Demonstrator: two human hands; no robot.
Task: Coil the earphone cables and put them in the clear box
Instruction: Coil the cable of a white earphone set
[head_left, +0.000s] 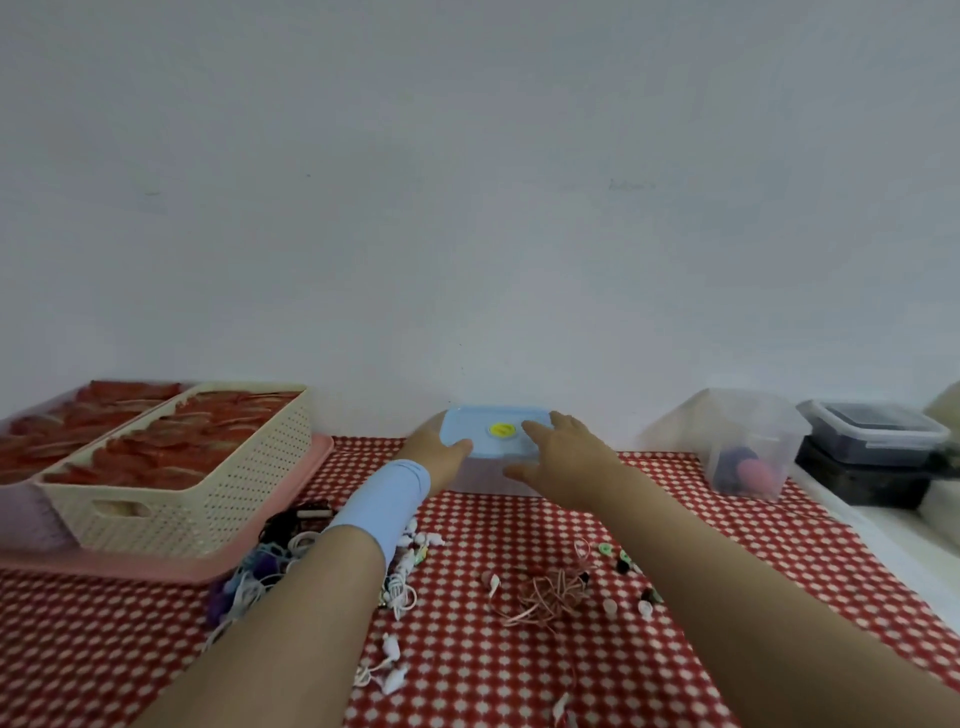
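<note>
A clear box (485, 475) with a light blue lid (496, 434) and a yellow knob stands at the back of the table against the wall. My left hand (439, 449), with a blue wrist band below it, grips the lid's left edge. My right hand (563, 452) rests on the lid's right side, thumb against the box's front. A pink earphone cable (545, 597) lies tangled on the cloth below my right arm. White earphones (400, 592) and a mixed pile of cables (275, 556) lie beside my left forearm.
A cream perforated basket (208, 499) of red items sits on a pink tray (156, 566) at left. An open clear container (748, 447) and a stacked dark box (878, 452) stand at right. Small earbud tips (623, 561) lie scattered on the red checked cloth.
</note>
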